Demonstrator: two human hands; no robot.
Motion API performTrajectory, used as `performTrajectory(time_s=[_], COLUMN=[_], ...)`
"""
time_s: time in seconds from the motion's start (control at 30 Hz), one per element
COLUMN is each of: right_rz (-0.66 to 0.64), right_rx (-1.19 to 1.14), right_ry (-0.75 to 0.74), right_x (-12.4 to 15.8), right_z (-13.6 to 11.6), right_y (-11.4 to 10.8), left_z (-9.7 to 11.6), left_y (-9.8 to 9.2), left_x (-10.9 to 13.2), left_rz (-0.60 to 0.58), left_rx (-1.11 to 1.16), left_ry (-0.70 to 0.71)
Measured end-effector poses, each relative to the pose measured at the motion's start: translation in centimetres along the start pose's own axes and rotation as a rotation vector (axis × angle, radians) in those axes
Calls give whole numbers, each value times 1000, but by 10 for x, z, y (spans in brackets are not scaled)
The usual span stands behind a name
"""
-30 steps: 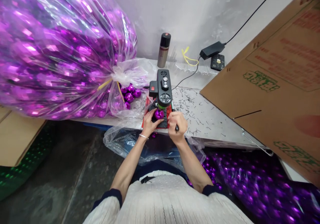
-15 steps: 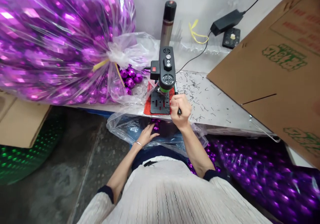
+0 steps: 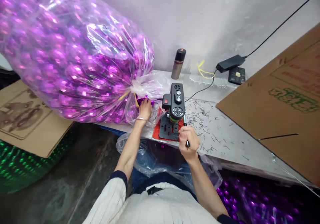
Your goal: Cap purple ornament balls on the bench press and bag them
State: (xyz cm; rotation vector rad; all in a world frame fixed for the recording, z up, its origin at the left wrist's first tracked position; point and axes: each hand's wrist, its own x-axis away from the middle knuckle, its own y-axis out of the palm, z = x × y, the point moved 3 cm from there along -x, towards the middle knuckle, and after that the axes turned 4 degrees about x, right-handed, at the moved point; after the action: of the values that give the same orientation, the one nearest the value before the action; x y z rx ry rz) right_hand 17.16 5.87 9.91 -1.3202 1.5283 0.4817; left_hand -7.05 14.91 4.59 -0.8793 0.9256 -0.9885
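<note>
My left hand [image 3: 145, 110] reaches down onto the small pile of shiny faceted purple balls [image 3: 140, 99] beside the big bag's tied neck. Its fingers curl over the balls and partly hide them; how many are gripped I cannot see. My right hand [image 3: 189, 141] is wrapped around the lever handle [image 3: 187, 144] on the right of a small black bench press [image 3: 177, 100]. The press has a red switch on its side and a slotted black base plate [image 3: 167, 130], lying over a red sheet [image 3: 156, 130].
A huge clear bag [image 3: 82, 70] of purple balls fills the left. Cardboard boxes [image 3: 280, 94] flank the bench. Short dark bits litter the white tabletop [image 3: 212, 127]. Behind stand a spray can [image 3: 178, 64] and a power adapter [image 3: 231, 63]. Clear plastic [image 3: 150, 160] hangs below the bench edge.
My left hand has risen from the plastic below the bench edge to the purple balls by the bag's neck. My right hand stays on the lever. The view has shifted.
</note>
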Motion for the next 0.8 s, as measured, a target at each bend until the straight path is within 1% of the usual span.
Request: performTrajectory(time_s=[0.07, 0.13, 0.2, 0.3, 0.37, 0.43, 0.5, 0.53, 0.57, 0.63, 0.7, 0.73, 0.8], right_rz=[4, 9, 14, 13, 10, 7, 15, 19, 23, 22, 4, -7, -30], right_rx=[3, 2, 0, 2, 6, 5, -1, 0, 2, 11, 21, 26, 36], right_ry=[0, 0, 0, -2, -5, -6, -2, 3, 6, 0, -26, -42, -71], right_x=[0, 0, 0, -1, -1, 0, 0, -1, -2, -5, -9, -12, -17], right_z=[0, -1, -1, -1, -1, -2, -2, -2, -2, -1, -1, 0, 1], right_y=[0, 0, 0, 0, 0, 0, 0, 0, 0, -2, -4, -5, -7], left_z=[3, 8, 11, 8, 1, -5, -9, -8, -5, 5, 18, 24, 32], left_y=[10, 19, 25, 25, 17, 6, -1, -2, 1, 14, 31, 40, 56], left_x=[-19, -29, -34, -36, -30, -16, 9, 24, 41, 75, 104, 115, 129], left_rz=[-72, -92, -97, -94, -38, 66, 148, 159, 146, 72, 3, -18, -22], left_rx=[-50, -62, -56, -38, 40, 231, 546, 737, 934, 1283, 1490, 1530, 1504], left_ry=[5, 14, 16, 28, 38, 41, 16, -11, -49, -161, -289, -348, -420])
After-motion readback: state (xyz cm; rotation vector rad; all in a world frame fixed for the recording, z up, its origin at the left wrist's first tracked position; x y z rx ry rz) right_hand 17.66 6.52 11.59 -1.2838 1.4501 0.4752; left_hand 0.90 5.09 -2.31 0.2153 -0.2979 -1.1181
